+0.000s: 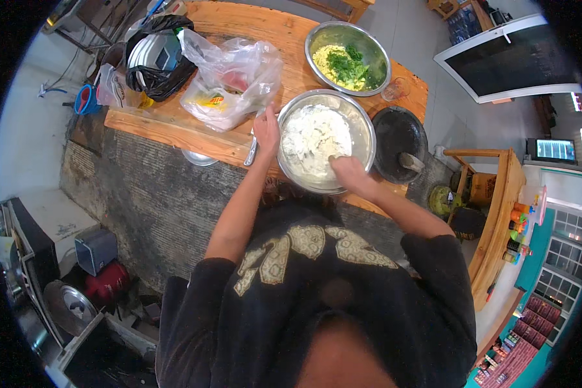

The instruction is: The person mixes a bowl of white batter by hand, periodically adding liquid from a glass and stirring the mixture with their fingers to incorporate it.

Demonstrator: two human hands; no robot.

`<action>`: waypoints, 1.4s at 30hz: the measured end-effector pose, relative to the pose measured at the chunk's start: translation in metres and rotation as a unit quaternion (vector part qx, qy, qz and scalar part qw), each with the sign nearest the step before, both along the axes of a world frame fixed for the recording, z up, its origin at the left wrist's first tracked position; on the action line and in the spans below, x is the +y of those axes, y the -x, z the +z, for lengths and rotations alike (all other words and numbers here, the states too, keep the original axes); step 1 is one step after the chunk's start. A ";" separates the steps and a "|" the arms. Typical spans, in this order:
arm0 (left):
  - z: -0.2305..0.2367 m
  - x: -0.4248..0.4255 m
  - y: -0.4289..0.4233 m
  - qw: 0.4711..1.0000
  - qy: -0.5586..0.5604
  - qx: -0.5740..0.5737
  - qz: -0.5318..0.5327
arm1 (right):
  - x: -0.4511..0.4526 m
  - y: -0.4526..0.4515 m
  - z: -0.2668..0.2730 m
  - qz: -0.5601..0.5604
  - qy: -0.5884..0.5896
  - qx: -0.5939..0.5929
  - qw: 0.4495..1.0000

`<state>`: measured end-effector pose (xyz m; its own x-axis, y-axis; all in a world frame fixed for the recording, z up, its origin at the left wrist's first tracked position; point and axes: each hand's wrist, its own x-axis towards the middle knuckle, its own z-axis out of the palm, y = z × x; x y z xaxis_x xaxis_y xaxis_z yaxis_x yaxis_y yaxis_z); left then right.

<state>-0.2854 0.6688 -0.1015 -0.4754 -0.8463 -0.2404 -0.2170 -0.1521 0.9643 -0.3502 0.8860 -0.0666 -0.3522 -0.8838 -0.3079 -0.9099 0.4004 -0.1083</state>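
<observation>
A steel mixing bowl (363,127) lies before me at the edge of the wooden table, holding white flour (315,128) with yellowish clumps in it. My left hand (266,131) grips the bowl's left rim. My right hand (350,170) is inside at the lower right, its fingertips down in the flour; whether they hold any is hidden. Behind this bowl stands a second steel bowl (376,53) with yellow crumbly food and chopped green leaves (351,65). A dark stone mortar (388,131) with a stone pestle (411,162) sits to the right.
On the wooden table (266,19) lie a knife (252,150), partly hidden near my left hand, translucent plastic bags (237,72) and a black bag (174,82) around white containers. A clear glass (395,89) is near the right edge. A wooden shelf (499,194) stands at the right.
</observation>
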 end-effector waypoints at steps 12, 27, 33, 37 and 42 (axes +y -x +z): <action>-0.004 0.003 0.001 0.999 0.006 0.035 0.001 | -0.047 0.054 0.039 0.081 0.126 0.106 0.983; -0.015 -0.001 0.001 1.000 -0.010 0.015 0.009 | -0.002 0.085 0.010 0.137 -0.095 0.035 0.985; -0.004 0.001 0.000 0.999 -0.028 0.024 -0.001 | -0.001 0.031 -0.034 -0.039 -0.055 -0.152 0.986; -0.004 0.003 -0.002 0.999 -0.024 0.031 0.014 | -0.041 0.017 -0.024 -0.237 0.005 -0.325 0.915; -0.004 0.004 -0.004 0.999 -0.007 0.035 0.010 | -0.042 0.036 -0.021 -0.251 0.063 -0.284 0.923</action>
<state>-0.2818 0.6724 -0.1055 -0.4738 -0.8529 -0.2193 -0.1450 -0.1700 0.9747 -0.3859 0.8436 -0.0872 -0.5402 -0.6947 -0.4749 -0.3958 0.7078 -0.5852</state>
